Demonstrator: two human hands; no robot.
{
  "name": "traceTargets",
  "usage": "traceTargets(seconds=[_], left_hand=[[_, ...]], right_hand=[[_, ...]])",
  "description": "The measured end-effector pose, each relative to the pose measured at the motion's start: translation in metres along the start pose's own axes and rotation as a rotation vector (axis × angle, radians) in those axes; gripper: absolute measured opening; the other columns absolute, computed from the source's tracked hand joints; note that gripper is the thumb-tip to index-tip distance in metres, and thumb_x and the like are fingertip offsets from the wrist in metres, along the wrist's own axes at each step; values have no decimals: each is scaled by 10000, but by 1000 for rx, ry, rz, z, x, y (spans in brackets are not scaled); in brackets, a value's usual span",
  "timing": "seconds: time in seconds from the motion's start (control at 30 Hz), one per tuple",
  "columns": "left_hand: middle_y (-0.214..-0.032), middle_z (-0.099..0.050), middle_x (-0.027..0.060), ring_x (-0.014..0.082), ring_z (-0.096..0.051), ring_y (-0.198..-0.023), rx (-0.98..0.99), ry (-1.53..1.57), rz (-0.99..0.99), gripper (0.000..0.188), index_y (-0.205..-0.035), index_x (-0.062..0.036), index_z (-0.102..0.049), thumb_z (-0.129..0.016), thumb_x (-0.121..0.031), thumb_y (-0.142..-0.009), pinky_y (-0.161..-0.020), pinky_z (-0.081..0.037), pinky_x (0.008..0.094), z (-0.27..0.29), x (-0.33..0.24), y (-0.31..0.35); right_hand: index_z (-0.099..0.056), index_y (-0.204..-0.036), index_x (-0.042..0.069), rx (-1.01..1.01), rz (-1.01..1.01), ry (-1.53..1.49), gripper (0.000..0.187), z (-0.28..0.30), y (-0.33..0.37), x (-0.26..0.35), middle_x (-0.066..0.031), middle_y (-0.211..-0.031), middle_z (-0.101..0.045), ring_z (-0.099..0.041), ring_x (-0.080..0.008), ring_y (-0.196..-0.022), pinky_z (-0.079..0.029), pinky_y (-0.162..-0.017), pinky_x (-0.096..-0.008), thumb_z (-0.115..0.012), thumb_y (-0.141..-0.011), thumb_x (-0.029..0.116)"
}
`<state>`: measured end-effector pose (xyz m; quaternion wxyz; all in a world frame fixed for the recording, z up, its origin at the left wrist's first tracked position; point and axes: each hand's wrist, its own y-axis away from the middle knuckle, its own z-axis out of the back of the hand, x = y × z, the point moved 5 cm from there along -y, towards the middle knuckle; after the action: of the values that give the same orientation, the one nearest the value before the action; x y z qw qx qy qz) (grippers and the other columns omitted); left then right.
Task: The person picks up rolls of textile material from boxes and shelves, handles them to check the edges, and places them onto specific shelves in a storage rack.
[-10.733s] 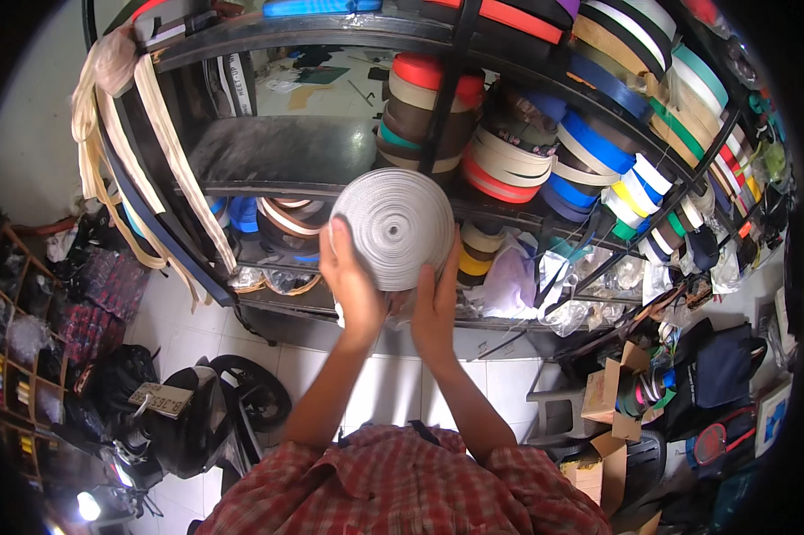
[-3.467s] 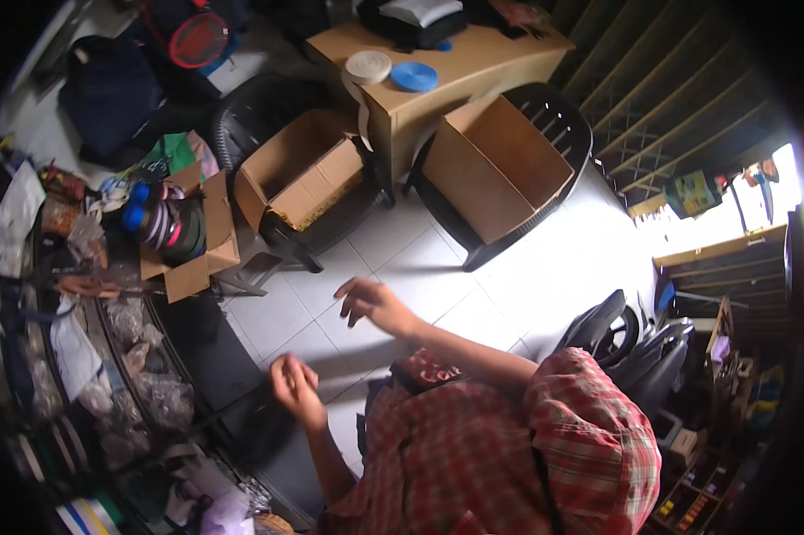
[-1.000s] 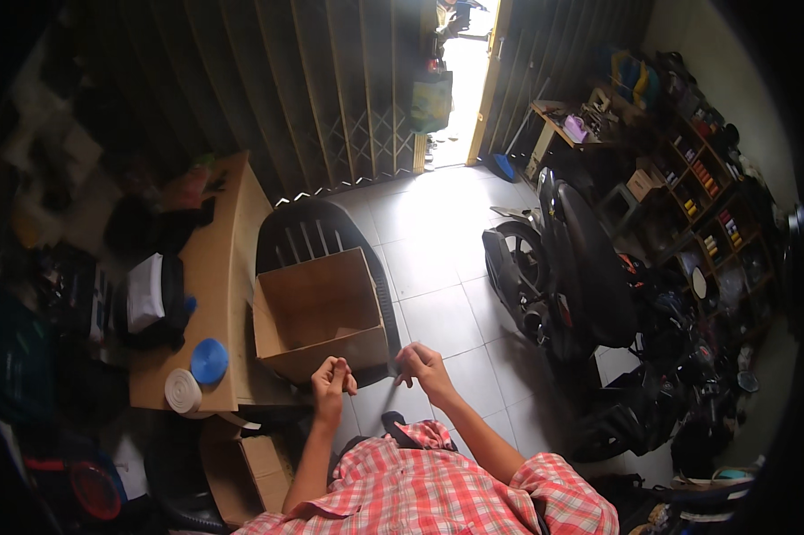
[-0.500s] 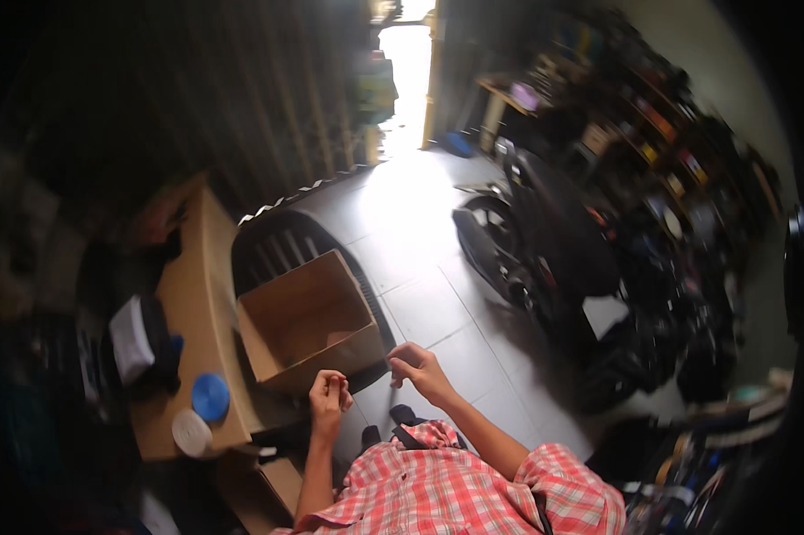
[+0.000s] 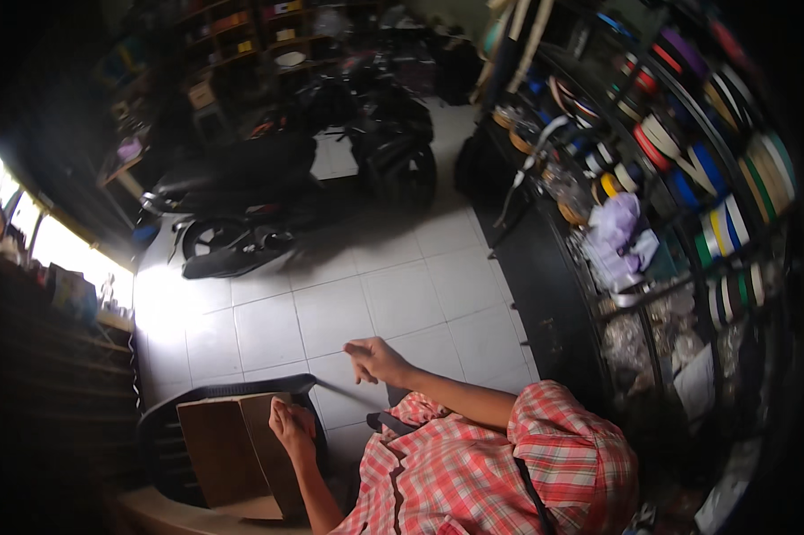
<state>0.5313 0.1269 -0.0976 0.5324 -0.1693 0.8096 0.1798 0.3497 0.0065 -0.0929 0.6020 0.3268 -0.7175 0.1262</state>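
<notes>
My left hand [image 5: 291,426] is closed, its fingers curled in beside the upper right edge of an open cardboard box [image 5: 228,455]. That box sits in a black plastic chair [image 5: 159,437] at the lower left. My right hand [image 5: 375,361] is held out over the tiled floor, farther right, with its fingers bent together. Whatever either hand may hold is too small or hidden to make out. The two hands are apart, and neither plainly touches the box.
A black motorcycle [image 5: 233,183] stands on the pale tiled floor [image 5: 366,303] ahead. To the right, a dark rack [image 5: 545,312] carries several rolls of coloured ribbon [image 5: 723,232] and a lilac plastic bag [image 5: 618,236]. A bright doorway [image 5: 54,241] opens at the left.
My view has swung to the right, so the box and chair now lie lower left and the ribbon rack shows fully. Both hands stay raised with curled fingers; the wooden table has mostly left the view.
</notes>
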Motion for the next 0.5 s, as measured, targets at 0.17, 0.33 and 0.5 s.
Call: traceTargets(seconds=[0.17,0.33,0.5], left_hand=[[-450,-322,-10,70,-277,-322,310,-62,70,425,-705,-121,-353,-357,-410,-1017,-300,-209,245,-89,21,-35],[-432,-323,-8,79,-288,-325,526,-130,119,472,-641,-128,-326,-385,-416,-1010,-305,-205,250,-200,51,-37],[-560,-483,32,89,-430,-440,710,-198,145,394,-740,-46,-504,-469,-342,-997,-393,-325,219,-306,88,-29]], right_hand=[[-470,-714,55,-407,118,-84,382,83,64,16,-12,-515,-484,-461,-83,-417,-439,-469,-248,-475,-998,311],[-472,-733,52,-579,229,-135,322,156,115,24,-26,-592,-519,-525,-102,-509,-449,-505,-249,-462,-998,235],[-466,-838,29,-674,348,-128,219,237,162,33,-59,-696,-559,-561,-127,-574,-472,-552,-267,-427,-1004,166]])
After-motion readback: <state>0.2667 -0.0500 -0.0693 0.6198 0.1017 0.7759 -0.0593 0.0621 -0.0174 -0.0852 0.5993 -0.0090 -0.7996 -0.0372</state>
